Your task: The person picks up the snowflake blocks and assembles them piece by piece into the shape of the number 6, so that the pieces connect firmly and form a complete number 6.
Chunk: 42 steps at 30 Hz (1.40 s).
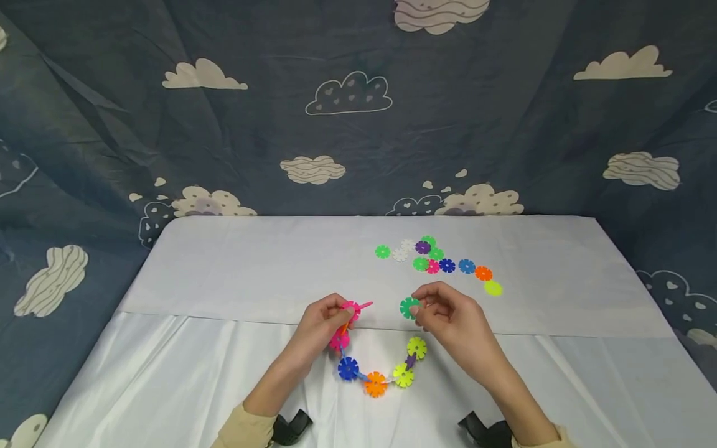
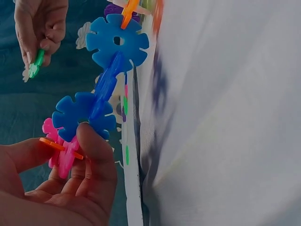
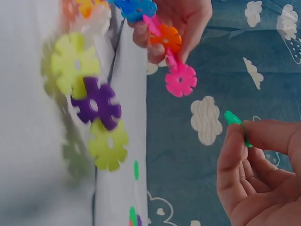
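My left hand pinches one end of a chain of interlocking plastic snowflake discs. In the left wrist view, its thumb and fingers grip around a pink disc and an orange disc, beside blue ones. From there the chain hangs in a curve through blue, orange and white discs to a yellow-green disc at the free end, with a purple disc just before it. Between thumb and fingertips, my right hand holds a single green snowflake disc, apart from the chain.
Loose discs lie scattered on the white-covered table beyond the hands, among them a blue disc, an orange disc and a yellow disc. A dark cloud-print cloth hangs behind the table.
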### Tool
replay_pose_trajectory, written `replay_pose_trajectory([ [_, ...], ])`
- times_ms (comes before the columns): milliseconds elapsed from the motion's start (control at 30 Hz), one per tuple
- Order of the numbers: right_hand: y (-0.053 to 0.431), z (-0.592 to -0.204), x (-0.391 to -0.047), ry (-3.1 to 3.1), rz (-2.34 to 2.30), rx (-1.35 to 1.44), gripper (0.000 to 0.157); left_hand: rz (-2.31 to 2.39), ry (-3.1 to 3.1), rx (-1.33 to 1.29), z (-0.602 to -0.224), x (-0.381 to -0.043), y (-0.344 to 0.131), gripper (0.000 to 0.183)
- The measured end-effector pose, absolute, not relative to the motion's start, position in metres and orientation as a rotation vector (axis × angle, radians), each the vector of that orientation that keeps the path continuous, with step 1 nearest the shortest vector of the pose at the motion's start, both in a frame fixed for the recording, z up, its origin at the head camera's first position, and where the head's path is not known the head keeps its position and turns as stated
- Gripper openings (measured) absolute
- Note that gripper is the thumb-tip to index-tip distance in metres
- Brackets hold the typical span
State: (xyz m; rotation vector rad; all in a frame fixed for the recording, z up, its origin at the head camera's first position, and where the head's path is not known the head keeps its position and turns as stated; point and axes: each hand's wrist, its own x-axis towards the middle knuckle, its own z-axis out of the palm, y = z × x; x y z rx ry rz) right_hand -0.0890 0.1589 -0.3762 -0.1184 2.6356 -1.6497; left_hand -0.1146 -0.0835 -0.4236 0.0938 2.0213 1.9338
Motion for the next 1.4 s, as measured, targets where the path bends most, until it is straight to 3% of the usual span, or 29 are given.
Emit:
replay_pose_trajectory([
  [733,0.135,-0.401,-0.085,2.495,-2.015,-0.168,0.021,1.870,2.070,0.347,-0.413,-0.109,-0.080,0.010],
  [1400,0.129,-0.411,-0.085,2.503,-2.045,-0.290,0.015,1.919,2.059,0.363,-0.417,-0.106,-0.077,0.012],
])
